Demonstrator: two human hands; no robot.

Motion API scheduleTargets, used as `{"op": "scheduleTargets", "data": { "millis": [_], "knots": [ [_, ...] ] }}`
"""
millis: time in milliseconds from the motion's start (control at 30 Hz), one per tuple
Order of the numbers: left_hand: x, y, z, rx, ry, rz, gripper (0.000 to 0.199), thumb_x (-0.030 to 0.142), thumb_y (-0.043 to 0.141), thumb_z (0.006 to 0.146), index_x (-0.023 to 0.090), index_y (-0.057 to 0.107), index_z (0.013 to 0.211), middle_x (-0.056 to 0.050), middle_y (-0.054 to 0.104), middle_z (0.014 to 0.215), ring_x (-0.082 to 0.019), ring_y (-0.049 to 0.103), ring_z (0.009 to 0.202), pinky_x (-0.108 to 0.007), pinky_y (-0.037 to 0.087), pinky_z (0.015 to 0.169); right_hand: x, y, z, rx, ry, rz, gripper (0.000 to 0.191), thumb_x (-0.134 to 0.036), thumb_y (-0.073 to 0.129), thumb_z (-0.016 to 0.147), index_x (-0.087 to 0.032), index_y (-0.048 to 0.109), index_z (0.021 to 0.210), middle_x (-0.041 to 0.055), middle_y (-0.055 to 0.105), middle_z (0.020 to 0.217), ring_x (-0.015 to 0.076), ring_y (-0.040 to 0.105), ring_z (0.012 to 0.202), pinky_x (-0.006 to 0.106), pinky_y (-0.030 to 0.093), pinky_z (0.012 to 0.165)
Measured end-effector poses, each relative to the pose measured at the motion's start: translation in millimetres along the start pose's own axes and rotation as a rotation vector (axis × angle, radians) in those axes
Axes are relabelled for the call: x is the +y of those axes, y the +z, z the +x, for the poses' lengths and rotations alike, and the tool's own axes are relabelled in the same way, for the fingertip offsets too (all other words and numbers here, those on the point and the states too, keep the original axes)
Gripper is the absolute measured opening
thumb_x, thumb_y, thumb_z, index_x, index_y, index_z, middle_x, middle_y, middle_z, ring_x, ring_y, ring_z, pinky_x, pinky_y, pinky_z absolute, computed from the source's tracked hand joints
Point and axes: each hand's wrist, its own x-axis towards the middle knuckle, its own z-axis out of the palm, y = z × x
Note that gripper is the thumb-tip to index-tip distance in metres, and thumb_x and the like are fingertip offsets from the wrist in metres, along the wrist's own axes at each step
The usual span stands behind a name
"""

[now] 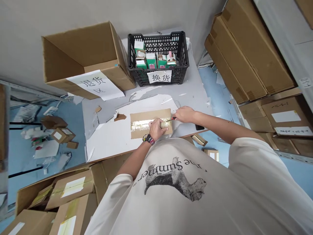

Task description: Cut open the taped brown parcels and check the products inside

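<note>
A small cardboard box point(137, 131) lies flat on the table, with shiny clear tape across its top. My left hand point(157, 129), a watch on its wrist, presses down on the box's near right part and holds it, fingers bent over the tape. At the box's right edge, my right hand point(185, 115) is closed around a box cutter point(174, 117) with a red and black handle. Its thin blade points left along the tape, close to my left fingers. How deep the blade sits in the tape is hard to see.
Behind stand a large open carton point(80, 55) with a paper sign and a black plastic crate point(158, 73) holding several green-and-white small boxes point(151, 60). A dark flat object point(200, 127) lies at the table's right edge. Packed cartons point(73, 186) stand front left; shelved boxes point(249, 55) rise on the right.
</note>
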Motion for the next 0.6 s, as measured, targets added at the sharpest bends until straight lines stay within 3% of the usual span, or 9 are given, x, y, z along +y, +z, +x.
{"op": "scheduleTargets", "data": {
  "millis": [167, 400, 600],
  "knots": [
    [1, -0.2, 0, -0.012, 0.012, -0.01, 0.04, 0.021, 0.088, 0.083, 0.028, 0.06, 0.112, -0.006, 0.078, 0.127, -0.034, 0.072, 0.128, -0.052, 0.038, 0.119, 11, 9, -6, -0.011, 0.058, 0.087, 0.04, -0.041, 0.054, 0.121, -0.026, 0.082, 0.146, 0.0167, 0.088, 0.128, 0.033, 0.082, 0.124, 0.04, 0.054, 0.101],
    [5, -5.9, 2, -0.024, 0.0, 0.007, 0.038, 0.025, 0.088, 0.084, 0.028, 0.062, 0.111, -0.007, 0.078, 0.125, -0.036, 0.071, 0.127, -0.053, 0.039, 0.118, -5, 7, 13, 0.019, 0.016, 0.066, 0.031, -0.027, 0.062, 0.114, -0.017, 0.087, 0.129, 0.0216, 0.088, 0.123, 0.0355, 0.084, 0.12, 0.042, 0.056, 0.098],
    [6, -3.0, 0, -0.023, 0.014, -0.012, 0.035, 0.03, 0.088, 0.087, 0.028, 0.062, 0.11, -0.007, 0.078, 0.125, -0.035, 0.072, 0.125, -0.053, 0.039, 0.119, 4, 14, -6, 0.027, 0.031, 0.075, 0.036, -0.035, 0.056, 0.119, -0.019, 0.084, 0.136, 0.0205, 0.088, 0.121, 0.0365, 0.084, 0.119, 0.041, 0.053, 0.097]
  ]
}}
